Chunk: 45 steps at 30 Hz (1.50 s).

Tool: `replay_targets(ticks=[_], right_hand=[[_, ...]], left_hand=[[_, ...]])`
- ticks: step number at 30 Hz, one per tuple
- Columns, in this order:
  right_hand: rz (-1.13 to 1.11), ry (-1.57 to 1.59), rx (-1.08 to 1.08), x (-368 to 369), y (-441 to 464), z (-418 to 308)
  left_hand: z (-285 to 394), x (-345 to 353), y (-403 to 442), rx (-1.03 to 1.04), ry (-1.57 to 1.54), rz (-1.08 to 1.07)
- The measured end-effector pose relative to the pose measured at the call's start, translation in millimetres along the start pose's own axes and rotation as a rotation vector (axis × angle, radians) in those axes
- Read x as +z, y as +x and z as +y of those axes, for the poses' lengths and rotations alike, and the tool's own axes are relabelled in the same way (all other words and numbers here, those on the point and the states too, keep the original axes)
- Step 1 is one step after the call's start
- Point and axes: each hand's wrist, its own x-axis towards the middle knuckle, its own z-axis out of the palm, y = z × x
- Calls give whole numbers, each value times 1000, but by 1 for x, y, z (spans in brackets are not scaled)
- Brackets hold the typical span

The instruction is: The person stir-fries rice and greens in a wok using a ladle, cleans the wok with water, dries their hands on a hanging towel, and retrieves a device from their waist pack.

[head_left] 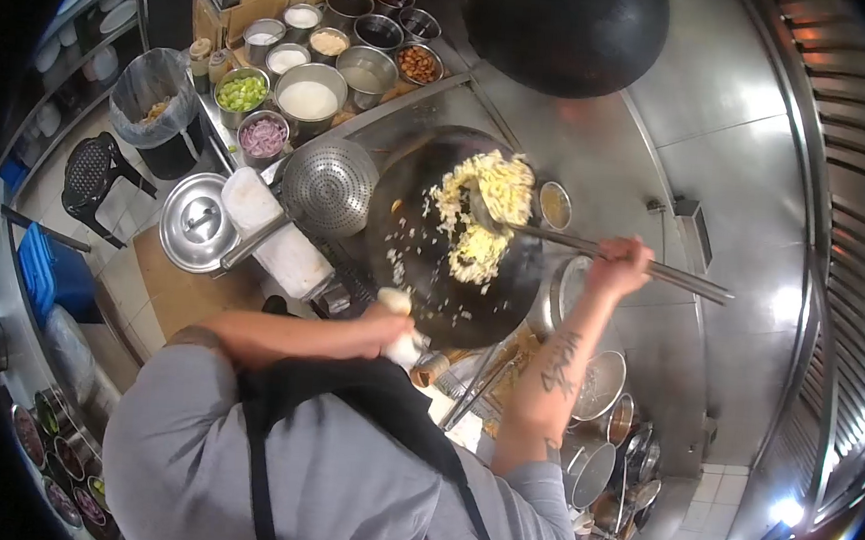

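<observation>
My left hand (390,329) is closed round a white cloth (405,350) at the near edge of a dark wok (415,299). The cloth hides what lies under my fingers. My right hand (621,268) grips the long metal handle of a ladle (555,238), whose bowl reaches into the wok, partly sunk in the food. Pale yellow food in small pieces, like egg and noodles or rice (498,189), is heaped on the wok's far right side. Small white bits lie scattered over the dark metal.
A perforated strainer (330,188) sits left of the wok. Metal tubs of ingredients, including chopped greens (242,93) and purple onion (263,138), stand at the back left. A second black wok (565,28) is at the top. Pots (589,472) stack at lower right.
</observation>
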Motion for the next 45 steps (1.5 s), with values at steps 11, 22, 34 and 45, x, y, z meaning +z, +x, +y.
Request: replay_targets(ticks=[11, 22, 34, 45], right_hand=[[105, -70, 148, -9, -1, 24], [-85, -63, 38, 35, 25, -26], [251, -203, -44, -45, 27, 17], [0, -164, 413, 16, 38, -52]], left_hand=[[19, 15, 85, -183, -116, -102], [42, 36, 116, -67, 94, 100], [75, -23, 66, -359, -312, -192], [48, 44, 51, -128, 44, 140]])
